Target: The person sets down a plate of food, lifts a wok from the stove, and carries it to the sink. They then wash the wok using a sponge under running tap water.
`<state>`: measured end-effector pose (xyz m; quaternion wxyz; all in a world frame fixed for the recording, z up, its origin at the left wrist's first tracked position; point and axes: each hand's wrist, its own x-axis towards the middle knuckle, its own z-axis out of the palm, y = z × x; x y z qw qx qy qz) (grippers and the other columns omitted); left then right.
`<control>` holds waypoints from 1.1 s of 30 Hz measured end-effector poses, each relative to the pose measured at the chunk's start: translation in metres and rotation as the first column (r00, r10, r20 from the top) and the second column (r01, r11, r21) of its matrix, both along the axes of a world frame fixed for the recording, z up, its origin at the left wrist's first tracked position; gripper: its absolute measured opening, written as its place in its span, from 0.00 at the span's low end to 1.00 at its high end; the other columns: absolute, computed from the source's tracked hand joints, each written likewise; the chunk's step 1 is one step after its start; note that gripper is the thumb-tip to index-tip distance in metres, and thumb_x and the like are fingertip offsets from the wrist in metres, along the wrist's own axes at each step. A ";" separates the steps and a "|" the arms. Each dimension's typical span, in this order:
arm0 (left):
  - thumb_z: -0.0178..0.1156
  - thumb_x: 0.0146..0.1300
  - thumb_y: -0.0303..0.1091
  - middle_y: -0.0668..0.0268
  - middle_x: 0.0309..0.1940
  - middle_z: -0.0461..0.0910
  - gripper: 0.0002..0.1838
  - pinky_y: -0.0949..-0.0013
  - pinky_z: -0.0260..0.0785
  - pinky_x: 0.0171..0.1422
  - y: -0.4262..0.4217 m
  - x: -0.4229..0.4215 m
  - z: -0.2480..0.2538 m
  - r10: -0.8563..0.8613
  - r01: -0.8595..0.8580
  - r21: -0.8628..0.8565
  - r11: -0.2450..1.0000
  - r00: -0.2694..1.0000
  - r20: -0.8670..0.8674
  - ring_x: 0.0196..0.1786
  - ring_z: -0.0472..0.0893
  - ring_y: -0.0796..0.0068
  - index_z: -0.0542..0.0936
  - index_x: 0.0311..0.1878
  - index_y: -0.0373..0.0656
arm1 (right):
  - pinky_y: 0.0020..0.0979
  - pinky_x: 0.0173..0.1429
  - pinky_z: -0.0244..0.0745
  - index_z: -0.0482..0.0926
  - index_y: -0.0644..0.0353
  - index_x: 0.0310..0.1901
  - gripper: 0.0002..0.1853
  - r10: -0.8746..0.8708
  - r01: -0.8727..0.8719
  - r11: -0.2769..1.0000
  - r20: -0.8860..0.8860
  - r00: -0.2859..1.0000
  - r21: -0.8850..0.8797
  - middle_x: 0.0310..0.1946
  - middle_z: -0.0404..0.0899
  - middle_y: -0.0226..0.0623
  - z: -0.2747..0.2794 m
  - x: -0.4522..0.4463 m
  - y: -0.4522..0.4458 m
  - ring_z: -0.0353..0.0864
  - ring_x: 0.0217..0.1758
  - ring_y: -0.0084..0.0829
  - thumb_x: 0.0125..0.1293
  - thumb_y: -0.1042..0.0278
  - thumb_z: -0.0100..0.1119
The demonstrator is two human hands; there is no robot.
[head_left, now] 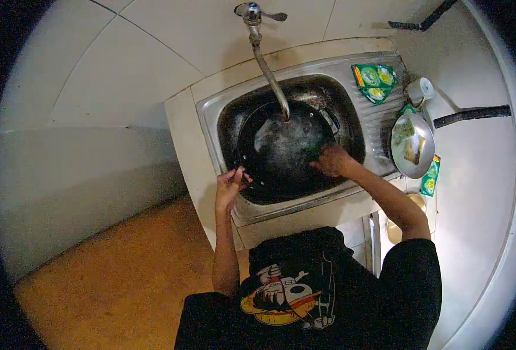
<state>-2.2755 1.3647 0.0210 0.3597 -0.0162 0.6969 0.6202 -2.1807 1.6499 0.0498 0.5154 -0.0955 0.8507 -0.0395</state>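
Note:
A large black wok (284,154) sits inside the metal sink (211,119), its wet inner surface facing up. My left hand (229,186) is closed on the wok's handle at the near left rim. Over the right part of the wok, my right hand (332,161) presses down with its fingers curled in. It is slightly blurred, and whatever lies under its fingers is hidden. The wok's other handle (332,121) shows at the far right rim. Above the wok hangs the spout of the tap (267,70).
Right of the sink, a green packet (376,80) lies on the ribbed drainboard. Nearby are a white cup (420,89), a metal bowl (426,153) holding sponge-like pieces (412,149), and another green packet (430,176). A black bracket (472,115) juts from the right wall.

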 end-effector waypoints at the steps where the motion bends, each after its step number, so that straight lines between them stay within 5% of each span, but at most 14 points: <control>1: 0.53 0.61 0.42 0.66 0.24 0.76 0.16 0.73 0.72 0.35 0.002 0.000 0.007 -0.030 0.029 -0.041 0.999 1.000 -0.006 0.30 0.78 0.76 0.75 0.37 0.34 | 0.39 0.64 0.52 0.64 0.72 0.52 0.32 -0.004 0.004 1.000 -0.006 1.000 0.000 0.53 0.66 0.51 -0.025 0.003 0.008 0.66 0.54 0.50 0.62 0.45 0.39; 3: 0.53 0.61 0.41 0.66 0.24 0.76 0.16 0.74 0.72 0.35 0.002 -0.003 0.012 -0.067 0.064 -0.088 0.994 0.998 -0.021 0.30 0.78 0.76 0.75 0.36 0.34 | 0.39 0.65 0.51 0.61 0.72 0.55 0.33 -0.456 0.472 0.867 -0.637 0.622 -0.161 0.59 0.58 0.49 -0.099 0.012 0.022 0.57 0.62 0.48 0.61 0.46 0.41; 7: 0.52 0.61 0.40 0.66 0.24 0.76 0.15 0.74 0.72 0.34 -0.003 -0.007 -0.003 -0.151 0.142 -0.095 0.985 0.983 -0.103 0.29 0.78 0.76 0.75 0.35 0.34 | 0.38 0.66 0.49 0.57 0.71 0.58 0.36 -0.279 0.276 0.954 -0.686 0.672 -0.118 0.62 0.52 0.47 -0.130 -0.025 0.024 0.48 0.66 0.45 0.59 0.45 0.44; 9: 0.52 0.62 0.39 0.66 0.24 0.76 0.15 0.75 0.71 0.33 -0.003 -0.008 -0.006 -0.170 0.160 -0.085 0.983 0.978 -0.118 0.30 0.78 0.76 0.75 0.35 0.34 | 0.48 0.66 0.44 0.66 0.62 0.53 0.27 -0.307 0.164 0.952 -0.832 0.462 -0.260 0.58 0.57 0.54 -0.163 -0.041 0.015 0.55 0.63 0.48 0.57 0.51 0.48; 10: 0.52 0.62 0.39 0.66 0.24 0.76 0.14 0.75 0.70 0.32 0.000 -0.006 -0.002 -0.128 0.121 -0.085 0.989 0.988 -0.089 0.30 0.78 0.77 0.75 0.35 0.35 | 0.48 0.66 0.44 0.66 0.62 0.53 0.27 -0.303 0.157 0.953 -0.834 0.462 -0.259 0.58 0.57 0.54 -0.142 -0.050 0.008 0.55 0.63 0.48 0.57 0.51 0.48; 12: 0.52 0.62 0.39 0.66 0.24 0.76 0.14 0.75 0.70 0.31 -0.001 -0.004 -0.004 -0.085 0.080 -0.087 0.993 0.995 -0.054 0.30 0.78 0.77 0.75 0.36 0.35 | 0.40 0.65 0.51 0.60 0.71 0.56 0.34 -0.433 0.268 0.880 -0.434 0.790 -0.391 0.58 0.57 0.55 -0.071 -0.066 -0.022 0.55 0.63 0.49 0.60 0.45 0.42; 16: 0.52 0.62 0.39 0.66 0.24 0.76 0.14 0.75 0.69 0.31 -0.001 -0.006 -0.006 -0.114 0.109 -0.057 0.992 0.988 -0.101 0.29 0.78 0.78 0.76 0.36 0.35 | 0.41 0.64 0.53 0.63 0.68 0.54 0.29 -0.240 0.155 0.951 -0.326 0.914 -0.267 0.54 0.62 0.55 -0.094 -0.050 -0.063 0.59 0.60 0.50 0.63 0.48 0.38; 18: 0.52 0.62 0.38 0.66 0.24 0.76 0.14 0.74 0.69 0.31 0.002 -0.006 -0.004 -0.125 0.118 -0.069 0.991 0.985 -0.115 0.29 0.78 0.78 0.76 0.36 0.35 | 0.42 0.62 0.54 0.66 0.66 0.50 0.26 -0.555 0.275 0.801 -0.488 0.674 -0.531 0.51 0.65 0.54 -0.104 -0.033 -0.077 0.61 0.58 0.51 0.63 0.50 0.40; 22: 0.52 0.62 0.38 0.66 0.25 0.77 0.13 0.75 0.69 0.31 0.004 -0.007 -0.001 -0.139 0.119 -0.165 0.979 0.984 -0.112 0.29 0.77 0.79 0.76 0.35 0.35 | 0.43 0.62 0.55 0.68 0.66 0.50 0.25 -0.495 0.278 0.781 -0.283 0.822 -0.559 0.52 0.65 0.53 -0.119 -0.049 -0.089 0.61 0.57 0.52 0.64 0.51 0.39; 24: 0.52 0.62 0.38 0.67 0.24 0.77 0.13 0.75 0.69 0.31 0.005 -0.008 0.001 -0.109 0.095 -0.140 0.986 0.989 -0.100 0.29 0.77 0.79 0.76 0.35 0.36 | 0.44 0.61 0.55 0.67 0.65 0.51 0.24 -0.573 0.122 0.795 -0.671 0.471 -0.594 0.52 0.65 0.53 -0.147 -0.058 -0.095 0.62 0.57 0.52 0.64 0.52 0.39; 25: 0.52 0.62 0.39 0.67 0.24 0.77 0.14 0.76 0.68 0.30 0.003 -0.008 -0.001 -0.135 0.118 -0.131 0.984 0.982 -0.130 0.29 0.77 0.80 0.76 0.35 0.35 | 0.44 0.61 0.55 0.67 0.65 0.51 0.24 -0.576 0.124 0.794 -0.671 0.466 -0.595 0.52 0.65 0.53 -0.132 -0.065 -0.087 0.62 0.57 0.52 0.64 0.52 0.39; 28: 0.53 0.62 0.39 0.68 0.24 0.77 0.14 0.77 0.66 0.29 0.003 -0.011 0.005 -0.177 0.149 -0.165 0.975 0.970 -0.169 0.29 0.77 0.81 0.76 0.35 0.35 | 0.46 0.62 0.55 0.66 0.61 0.54 0.22 -0.492 0.346 0.869 -0.531 0.690 -0.355 0.52 0.66 0.51 -0.085 -0.080 -0.055 0.64 0.56 0.52 0.63 0.55 0.41; 31: 0.53 0.61 0.39 0.68 0.25 0.77 0.14 0.79 0.65 0.28 0.002 -0.013 -0.001 -0.169 0.146 -0.158 0.977 0.975 -0.143 0.29 0.77 0.81 0.76 0.36 0.36 | 0.49 0.61 0.53 0.67 0.56 0.55 0.21 -0.441 0.346 0.897 -0.611 0.658 -0.276 0.50 0.69 0.49 -0.126 -0.044 -0.018 0.66 0.54 0.52 0.62 0.57 0.44; 33: 0.53 0.61 0.39 0.69 0.25 0.77 0.14 0.79 0.64 0.28 -0.001 -0.014 -0.009 -0.143 0.131 -0.117 0.985 0.984 -0.108 0.29 0.77 0.81 0.76 0.36 0.36 | 0.51 0.61 0.52 0.68 0.48 0.55 0.20 -0.149 0.139 0.985 -0.893 0.425 -0.099 0.49 0.70 0.50 -0.152 -0.009 -0.010 0.66 0.54 0.52 0.62 0.56 0.42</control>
